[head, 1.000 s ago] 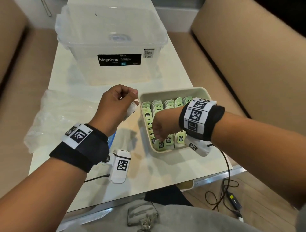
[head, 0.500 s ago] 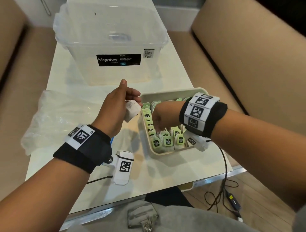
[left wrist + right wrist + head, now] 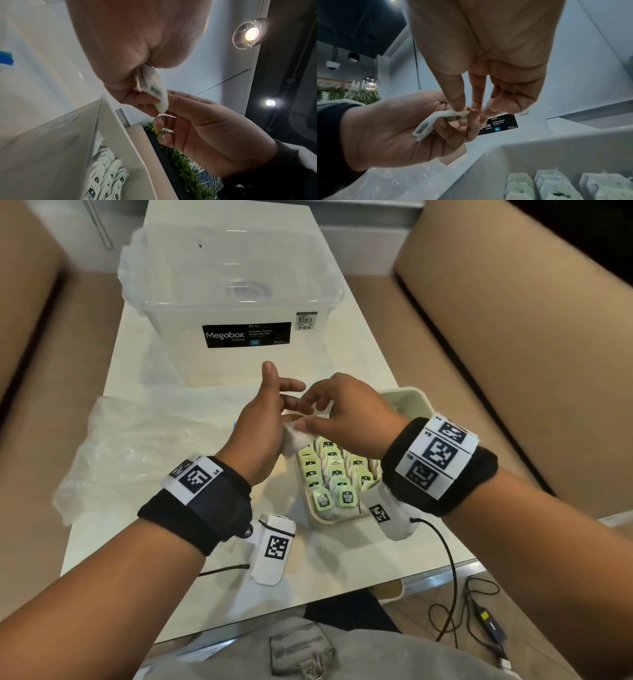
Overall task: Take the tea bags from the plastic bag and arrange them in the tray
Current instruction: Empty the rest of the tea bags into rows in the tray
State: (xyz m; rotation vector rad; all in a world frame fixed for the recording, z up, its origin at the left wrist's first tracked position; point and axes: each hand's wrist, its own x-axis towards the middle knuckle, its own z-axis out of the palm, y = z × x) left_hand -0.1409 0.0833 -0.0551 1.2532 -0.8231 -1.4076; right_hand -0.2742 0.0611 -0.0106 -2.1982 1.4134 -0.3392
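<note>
My left hand (image 3: 270, 414) is raised just left of the cream tray (image 3: 409, 402) and holds a white tea bag (image 3: 294, 440) in its curled lower fingers, with thumb and forefinger stretched out. My right hand (image 3: 306, 416) has come across and pinches the bag's green tag (image 3: 457, 116) between thumb and fingertips. In the left wrist view the tea bag (image 3: 154, 86) hangs from my left hand's fingers into my right hand (image 3: 161, 112). Rows of green-tagged tea bags (image 3: 334, 472) stand in the tray. The clear plastic bag (image 3: 137, 446) lies flat on the table to the left.
A clear lidded Megabox storage box (image 3: 233, 302) stands behind the hands. The white table (image 3: 342, 563) runs between two tan benches (image 3: 513, 354). A cable (image 3: 448, 559) trails off the front right edge to the floor.
My right hand has come up out of the tray and moved left to the tea bag in my left hand. My left hand has lifted and stretched out thumb and forefinger.
</note>
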